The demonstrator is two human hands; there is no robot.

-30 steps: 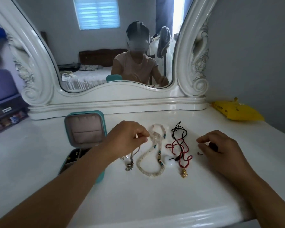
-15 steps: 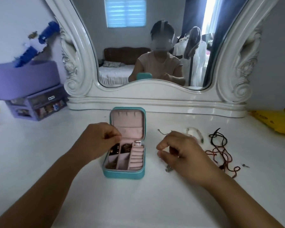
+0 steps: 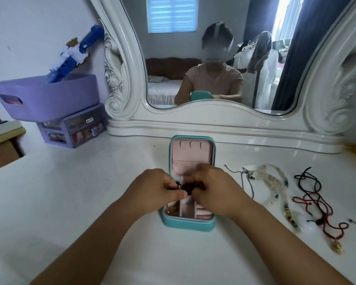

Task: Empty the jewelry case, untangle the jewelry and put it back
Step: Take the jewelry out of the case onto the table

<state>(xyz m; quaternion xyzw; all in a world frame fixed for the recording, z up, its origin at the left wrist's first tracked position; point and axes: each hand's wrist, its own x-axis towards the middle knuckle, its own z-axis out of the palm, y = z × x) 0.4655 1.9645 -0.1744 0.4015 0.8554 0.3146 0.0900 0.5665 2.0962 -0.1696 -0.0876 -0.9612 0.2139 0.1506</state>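
Both forearms are extended forward and angled inward. The left hand (image 3: 152,191) and the right hand (image 3: 218,192) are brought together at the middle, knuckles up, with fingertips curled and pinched closed, nearly touching.

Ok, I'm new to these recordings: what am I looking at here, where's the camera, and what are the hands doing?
There is no machine. The one picture comes from a camera worn on a person's head, looking down at their two bare hands on a white dresser in front of a mirror. The left hand and right hand meet over an open teal case, both pinching a small dark piece of jewelry. To the right lie a thin chain, a bead necklace and a red and black cord with a gold charm. Some gold bits remain in the case.
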